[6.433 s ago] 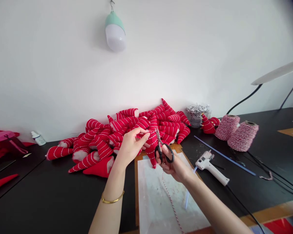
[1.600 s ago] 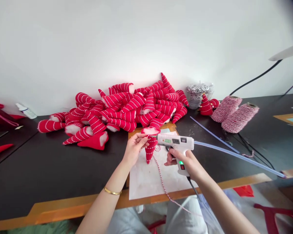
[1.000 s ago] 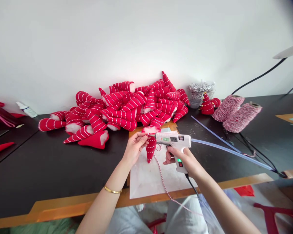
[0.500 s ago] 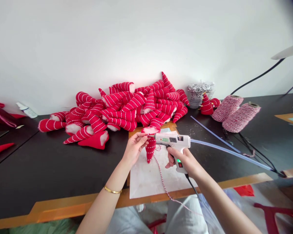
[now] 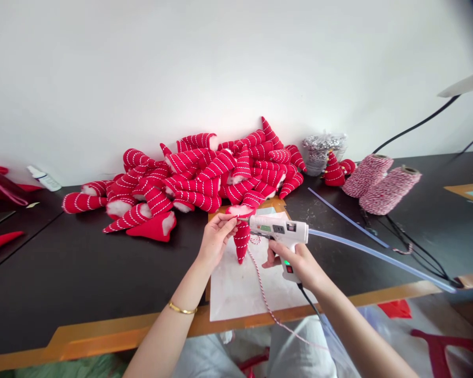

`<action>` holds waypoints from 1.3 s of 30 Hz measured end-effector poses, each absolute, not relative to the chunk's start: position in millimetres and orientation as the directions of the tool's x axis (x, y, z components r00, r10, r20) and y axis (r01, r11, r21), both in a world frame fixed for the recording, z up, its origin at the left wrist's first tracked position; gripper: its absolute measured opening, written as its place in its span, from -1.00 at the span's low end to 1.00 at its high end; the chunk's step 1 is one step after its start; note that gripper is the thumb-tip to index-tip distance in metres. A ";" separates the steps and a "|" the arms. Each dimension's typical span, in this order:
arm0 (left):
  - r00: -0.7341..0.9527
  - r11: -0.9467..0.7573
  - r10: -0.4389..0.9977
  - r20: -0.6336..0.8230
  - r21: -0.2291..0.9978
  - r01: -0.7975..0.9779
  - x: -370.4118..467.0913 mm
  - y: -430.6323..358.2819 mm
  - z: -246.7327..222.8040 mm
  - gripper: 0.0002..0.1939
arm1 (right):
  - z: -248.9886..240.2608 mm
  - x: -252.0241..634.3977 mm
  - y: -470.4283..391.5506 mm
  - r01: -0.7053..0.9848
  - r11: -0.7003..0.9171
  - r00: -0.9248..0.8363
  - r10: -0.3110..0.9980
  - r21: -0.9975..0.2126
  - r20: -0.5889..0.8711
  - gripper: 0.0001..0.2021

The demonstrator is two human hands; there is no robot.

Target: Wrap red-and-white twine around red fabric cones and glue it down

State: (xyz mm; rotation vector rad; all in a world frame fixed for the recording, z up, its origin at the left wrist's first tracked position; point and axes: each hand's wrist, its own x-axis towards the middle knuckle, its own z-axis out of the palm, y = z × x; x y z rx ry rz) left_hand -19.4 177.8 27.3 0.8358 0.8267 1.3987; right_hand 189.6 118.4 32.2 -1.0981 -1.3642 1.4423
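My right hand (image 5: 294, 260) is wrapped round the grip of a white hot glue gun (image 5: 279, 229), whose green light is lit. A long clear glue stick (image 5: 362, 251) sticks out of its back end. The gun's nozzle points left, at the upper edge of a red cone (image 5: 242, 244) with white stitched lines. My left hand (image 5: 217, 236) pinches that cone's upper edge, close by the nozzle; its fingertips partly hide the spot. Beside the cone, red-and-white twine (image 5: 262, 287) runs down over the white sheet (image 5: 232, 296) and off the table edge.
A heap of red stuffed cones (image 5: 205, 173) lies against the wall. To the right stand a plastic tub of silver stuff (image 5: 317, 155), a small decorated red cone (image 5: 333, 170) and two twine spools (image 5: 390, 190). Another glue stick (image 5: 347, 216) and black cables (image 5: 410, 239) lie there.
The glue gun has shifted slightly left and tilted, its back end a little lower. My right hand moved with it. My left hand stays at the cone's upper edge.
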 end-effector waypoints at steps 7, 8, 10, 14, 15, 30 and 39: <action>0.019 0.004 1.000 0.006 0.872 -0.490 -19.9 177.5 27.1 -0.68 | 31.1 181.9 123.7 -0.128 -0.058 -0.263 0.965 -0.990 -0.023 -0.57; 0.018 0.003 1.000 0.007 0.872 -0.490 -19.9 177.5 27.0 -0.68 | 30.8 182.1 124.2 -0.117 -0.063 -0.260 0.965 -0.991 -0.031 -0.57; 0.016 0.001 1.000 0.008 0.871 -0.491 -19.8 177.5 26.7 -0.69 | 29.4 182.8 125.4 -0.094 -0.072 -0.255 0.966 -0.993 -0.046 -0.56; 0.018 0.006 1.000 0.003 0.869 -0.495 -19.8 177.8 26.1 -0.68 | 26.3 183.4 128.3 -0.077 -0.071 -0.265 0.963 -0.994 -0.049 -0.55; 0.017 0.008 1.000 0.001 0.868 -0.497 -19.8 177.9 25.9 -0.68 | 26.3 183.4 128.8 -0.085 -0.073 -0.268 0.962 -0.994 -0.048 -0.56; -0.006 -0.077 0.997 0.081 0.923 -0.377 -18.2 176.3 26.2 -0.70 | 57.9 203.5 140.8 0.009 -0.125 -0.318 0.940 -0.992 -0.122 -0.56; -0.041 -0.008 0.999 -0.012 0.891 -0.455 -22.7 180.6 25.3 -0.59 | 76.5 195.0 179.3 0.052 0.202 -0.149 0.970 -0.978 0.193 -0.62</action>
